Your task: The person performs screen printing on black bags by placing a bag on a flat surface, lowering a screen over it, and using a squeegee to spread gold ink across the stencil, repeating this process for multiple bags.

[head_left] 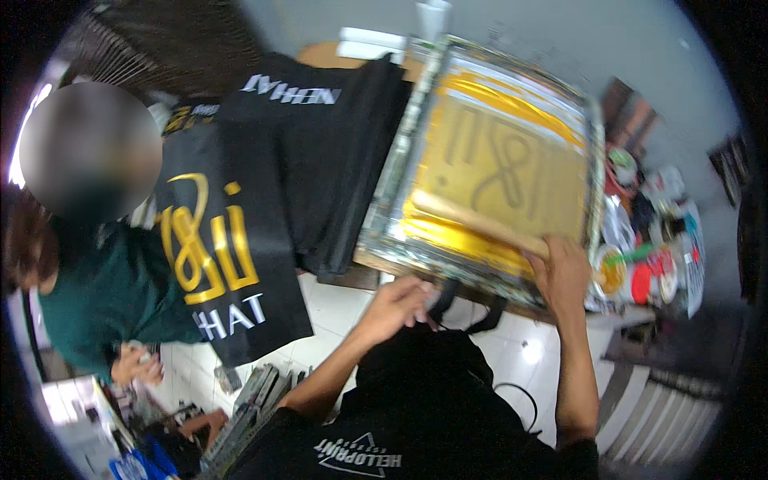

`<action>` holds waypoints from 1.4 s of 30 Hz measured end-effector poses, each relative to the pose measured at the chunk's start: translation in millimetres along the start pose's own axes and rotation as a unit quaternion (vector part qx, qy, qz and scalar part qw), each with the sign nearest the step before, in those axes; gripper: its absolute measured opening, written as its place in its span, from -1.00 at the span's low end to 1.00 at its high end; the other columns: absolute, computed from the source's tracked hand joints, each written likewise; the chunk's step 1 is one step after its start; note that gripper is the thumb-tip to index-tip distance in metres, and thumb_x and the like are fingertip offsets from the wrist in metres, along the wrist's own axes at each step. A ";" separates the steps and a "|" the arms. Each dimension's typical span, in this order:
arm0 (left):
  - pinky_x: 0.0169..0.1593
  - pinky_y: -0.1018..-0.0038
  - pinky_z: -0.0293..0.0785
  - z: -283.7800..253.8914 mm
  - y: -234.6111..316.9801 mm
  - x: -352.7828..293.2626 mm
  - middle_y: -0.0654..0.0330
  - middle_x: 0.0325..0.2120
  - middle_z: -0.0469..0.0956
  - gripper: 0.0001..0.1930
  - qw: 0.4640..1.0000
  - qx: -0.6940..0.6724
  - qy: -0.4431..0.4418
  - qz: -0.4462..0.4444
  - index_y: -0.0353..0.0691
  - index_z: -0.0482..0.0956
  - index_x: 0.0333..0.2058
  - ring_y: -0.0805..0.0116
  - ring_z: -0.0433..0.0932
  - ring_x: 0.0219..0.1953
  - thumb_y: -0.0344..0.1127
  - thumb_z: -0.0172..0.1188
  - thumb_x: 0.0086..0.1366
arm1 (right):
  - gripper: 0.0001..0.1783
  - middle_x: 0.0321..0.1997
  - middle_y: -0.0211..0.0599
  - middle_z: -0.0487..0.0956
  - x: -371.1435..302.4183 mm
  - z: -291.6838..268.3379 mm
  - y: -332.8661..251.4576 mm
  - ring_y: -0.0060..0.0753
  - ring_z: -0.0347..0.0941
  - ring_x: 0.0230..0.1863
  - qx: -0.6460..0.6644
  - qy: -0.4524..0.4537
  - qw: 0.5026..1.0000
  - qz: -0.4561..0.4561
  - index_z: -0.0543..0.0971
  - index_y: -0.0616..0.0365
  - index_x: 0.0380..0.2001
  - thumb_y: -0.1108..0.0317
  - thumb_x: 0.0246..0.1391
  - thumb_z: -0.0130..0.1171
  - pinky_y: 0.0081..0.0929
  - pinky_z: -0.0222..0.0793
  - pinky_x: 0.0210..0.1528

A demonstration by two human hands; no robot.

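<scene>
My right hand (562, 274): fingers clamped on a wooden squeegee (480, 226), lying slantwise over the screen-printing frame (390, 188), toward its 6 o'clock side. My left hand (394, 310): near the frame's 7 o'clock corner, fingers curled, blurred, can't tell if closed on anything. Black printed cloths (324, 152) at 9, tubs (642, 284) at 4.

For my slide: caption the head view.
Right hand grips a wooden squeegee across a framed screen beside printed black cloth.

Cloth stack (336, 152) left of the printing screen (552, 164) (squeegee (480, 225) across its near part), tubs (642, 284) right.
</scene>
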State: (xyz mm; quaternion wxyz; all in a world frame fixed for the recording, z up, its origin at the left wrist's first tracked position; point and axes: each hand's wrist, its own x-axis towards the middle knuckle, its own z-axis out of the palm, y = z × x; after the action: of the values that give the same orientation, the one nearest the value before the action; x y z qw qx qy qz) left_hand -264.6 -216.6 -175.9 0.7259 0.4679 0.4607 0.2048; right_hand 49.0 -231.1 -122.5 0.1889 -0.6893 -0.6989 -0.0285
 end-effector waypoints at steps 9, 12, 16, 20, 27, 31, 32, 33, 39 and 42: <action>-0.49 0.62 0.30 2.4 3.1 -19.6 0.21 -0.58 0.57 -0.74 1.000 -0.006 0.027 0.012 -0.28 0.60 -0.22 0.56 0.42 -0.61 -0.19 0.10 0.49 | -0.58 -0.37 -0.06 0.59 -4.3 -39.9 -3.1 0.08 0.57 -0.24 0.022 -0.047 0.998 0.046 0.60 0.13 -0.27 0.13 -0.14 0.50 -0.13 0.43 -0.22; -0.50 0.62 0.28 -0.7 -0.1 -20.1 0.20 -0.59 0.59 -0.73 0.997 -0.018 0.044 0.055 -0.29 0.60 -0.22 0.56 0.42 -0.63 -0.19 0.10 0.50 | -0.59 -0.39 -0.13 0.58 -20.6 -15.3 -6.3 0.01 0.55 -0.26 0.024 -0.045 0.999 0.009 0.55 0.15 -0.34 0.16 -0.15 0.49 -0.13 0.42 -0.25; -0.54 0.62 0.22 -6.2 19.0 -23.0 0.21 -0.64 0.57 -0.67 0.995 -0.008 0.080 0.056 -0.30 0.60 -0.31 0.58 0.41 -0.65 -0.16 0.06 0.52 | -0.73 -0.39 -0.27 0.53 -36.9 -4.0 -14.5 -0.12 0.51 -0.27 -0.008 -0.037 0.999 -0.027 0.49 0.10 -0.37 0.31 -0.15 0.33 -0.18 0.41 -0.25; -0.54 0.63 0.22 -15.0 45.3 -18.6 0.21 -0.66 0.57 -0.67 0.996 0.018 0.070 0.056 -0.30 0.60 -0.32 0.57 0.40 -0.66 -0.16 0.06 0.52 | -0.82 -0.36 -0.30 0.48 -44.8 10.4 -22.2 -0.19 0.46 -0.26 -0.050 0.020 0.997 -0.049 0.46 0.08 -0.37 0.37 -0.12 0.18 -0.25 0.36 -0.25; -0.53 0.64 0.23 -28.8 83.9 2.0 0.22 -0.65 0.56 -0.69 0.990 0.034 0.095 0.101 -0.28 0.59 -0.32 0.57 0.41 -0.65 -0.16 0.08 0.51 | -0.81 -0.32 -0.25 0.50 19.9 36.1 16.5 -0.14 0.47 -0.23 -0.073 0.061 0.995 -0.034 0.47 0.10 -0.34 0.41 -0.10 0.19 -0.20 0.37 -0.22; -0.55 0.66 0.23 -32.5 106.8 20.3 0.25 -0.66 0.55 -0.67 0.985 0.052 0.118 0.116 -0.27 0.60 -0.33 0.61 0.39 -0.66 -0.13 0.08 0.51 | -0.68 -0.28 -0.19 0.54 93.1 48.5 60.7 -0.05 0.50 -0.18 -0.084 0.065 0.994 -0.027 0.47 0.13 -0.27 0.38 -0.13 0.33 -0.09 0.40 -0.19; -0.56 0.67 0.22 -34.1 111.1 27.3 0.26 -0.67 0.55 -0.66 0.984 0.060 0.118 0.120 -0.27 0.60 -0.33 0.61 0.39 -0.67 -0.12 0.08 0.52 | -0.68 -0.29 -0.18 0.55 109.6 51.8 70.2 -0.03 0.50 -0.17 -0.084 0.070 0.994 -0.021 0.47 0.13 -0.27 0.37 -0.11 0.34 -0.07 0.40 -0.19; -0.57 0.67 0.22 -35.9 117.5 34.8 0.27 -0.67 0.55 -0.65 0.982 0.069 0.122 0.128 -0.27 0.60 -0.33 0.61 0.38 -0.68 -0.11 0.07 0.52 | -0.68 -0.31 -0.17 0.56 130.5 56.1 83.3 -0.01 0.51 -0.18 -0.080 0.082 0.993 -0.037 0.47 0.14 -0.26 0.34 -0.08 0.35 -0.06 0.41 -0.19; -0.59 0.56 0.06 -38.3 169.7 99.8 0.40 -0.78 0.25 -0.36 0.938 0.185 0.186 0.226 -0.23 0.60 -0.50 0.63 0.17 -0.71 0.16 -0.15 0.56 | -0.56 -0.34 -0.06 0.65 239.0 38.5 135.1 0.08 0.60 -0.17 -0.043 -0.047 0.998 0.027 0.56 0.13 -0.26 0.01 -0.01 0.41 -0.02 0.45 -0.16; -0.43 0.54 0.28 -32.8 208.5 153.6 0.29 -0.59 0.44 -0.56 0.909 0.256 0.147 0.295 -0.28 0.63 -0.31 0.52 0.38 -0.53 0.00 0.03 0.51 | -0.47 -0.34 -0.04 0.66 255.7 34.3 152.2 0.12 0.60 -0.18 -0.038 -0.008 0.999 0.029 0.60 0.12 -0.21 -0.09 -0.05 0.42 0.02 0.44 -0.17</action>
State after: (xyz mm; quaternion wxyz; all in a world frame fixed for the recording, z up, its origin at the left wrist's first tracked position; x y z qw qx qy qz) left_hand -189.4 11.1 -72.8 0.4119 0.7171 0.4397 0.3505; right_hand 195.1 30.1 -110.3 0.1578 -0.7158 -0.6789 -0.0435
